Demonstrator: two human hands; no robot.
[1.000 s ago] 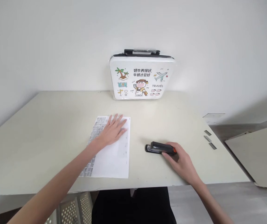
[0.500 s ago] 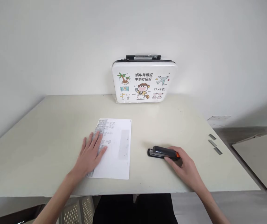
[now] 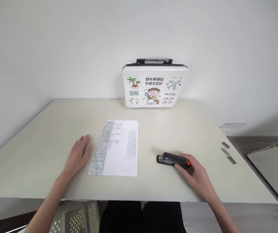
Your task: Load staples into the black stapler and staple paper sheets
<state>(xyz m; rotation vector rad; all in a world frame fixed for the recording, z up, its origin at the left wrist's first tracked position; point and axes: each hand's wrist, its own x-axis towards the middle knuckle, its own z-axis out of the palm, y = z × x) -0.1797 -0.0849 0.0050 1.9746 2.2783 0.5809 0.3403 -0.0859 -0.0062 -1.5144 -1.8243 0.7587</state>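
A black stapler point(image 3: 175, 159) with an orange rear end lies on the table, its jaw end facing left. My right hand point(image 3: 194, 173) grips its rear, thumb in front and fingers behind. To the left lies a printed sheet of paper point(image 3: 120, 155), with a grey patterned strip down its left side. My left hand point(image 3: 77, 155) rests on the table just left of the sheet, apart from it, with fingers stretched out and nothing held.
A white cartoon-printed case point(image 3: 154, 87) with a black handle stands against the wall at the back. Three staple strips point(image 3: 225, 152) lie near the right edge of the pale table point(image 3: 44, 155). A perforated chair or stool point(image 3: 78, 220) shows below the front edge.
My left hand has come off the paper and moved left onto the table. The sheet sits slightly farther back. My right hand keeps its hold on the stapler; the view has shifted a little.
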